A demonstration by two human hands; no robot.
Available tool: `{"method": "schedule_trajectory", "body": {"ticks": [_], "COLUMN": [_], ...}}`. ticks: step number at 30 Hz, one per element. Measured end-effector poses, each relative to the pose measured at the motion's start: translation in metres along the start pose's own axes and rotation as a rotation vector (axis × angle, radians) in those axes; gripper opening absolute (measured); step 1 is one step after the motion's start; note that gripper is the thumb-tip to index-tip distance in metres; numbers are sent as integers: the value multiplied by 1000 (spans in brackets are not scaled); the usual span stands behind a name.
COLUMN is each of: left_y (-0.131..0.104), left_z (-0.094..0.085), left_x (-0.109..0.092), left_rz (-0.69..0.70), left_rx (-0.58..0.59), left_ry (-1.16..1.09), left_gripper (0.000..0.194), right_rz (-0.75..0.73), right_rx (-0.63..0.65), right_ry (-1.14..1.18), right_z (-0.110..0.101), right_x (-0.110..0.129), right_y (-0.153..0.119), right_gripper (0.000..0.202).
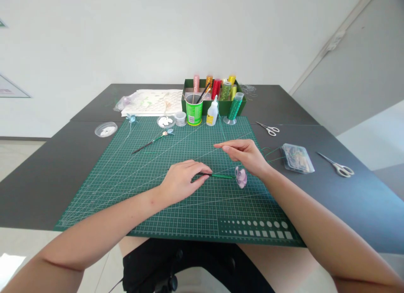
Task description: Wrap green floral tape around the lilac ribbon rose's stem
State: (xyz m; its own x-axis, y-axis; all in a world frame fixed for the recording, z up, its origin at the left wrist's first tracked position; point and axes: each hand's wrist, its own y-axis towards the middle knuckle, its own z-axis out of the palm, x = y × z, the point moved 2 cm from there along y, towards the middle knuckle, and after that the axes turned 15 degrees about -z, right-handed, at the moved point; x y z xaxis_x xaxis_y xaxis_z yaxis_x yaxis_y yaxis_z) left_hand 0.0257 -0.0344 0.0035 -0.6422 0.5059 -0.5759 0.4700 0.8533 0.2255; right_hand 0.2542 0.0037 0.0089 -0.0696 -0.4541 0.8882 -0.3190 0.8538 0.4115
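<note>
1 lilac flower (241,177) over cutting mat (176,221), stem (222,176) pinched in left hand (181,180) near mat center. Right hand (248,154) above mat's right side, fingers narrow; can't tell if gripping.

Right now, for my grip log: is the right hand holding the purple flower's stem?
No, only the left hand grips that stem.

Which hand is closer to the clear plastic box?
Right. The right hand is over the cutting mat, just left of the clear plastic box; the left hand is farther left, holding the stem of the purple flower.
</note>
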Motion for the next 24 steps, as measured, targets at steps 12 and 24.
{"method": "schedule_trajectory", "body": {"ticks": [12,24], "left_y": [0,0], "left_z": [-1,1], "left_x": [-3,0], "left_rz": [95,177], "left_rx": [-21,-71], "left_ry": [-17,6], "left_gripper": [7,17], "right_rz": [167,231], "right_rx": [149,226], "right_ry": [-34,-19], "right_z": [-2,-2], "right_x": [-11,-19], "right_y": [3,3], "right_gripper": [53,53]}}
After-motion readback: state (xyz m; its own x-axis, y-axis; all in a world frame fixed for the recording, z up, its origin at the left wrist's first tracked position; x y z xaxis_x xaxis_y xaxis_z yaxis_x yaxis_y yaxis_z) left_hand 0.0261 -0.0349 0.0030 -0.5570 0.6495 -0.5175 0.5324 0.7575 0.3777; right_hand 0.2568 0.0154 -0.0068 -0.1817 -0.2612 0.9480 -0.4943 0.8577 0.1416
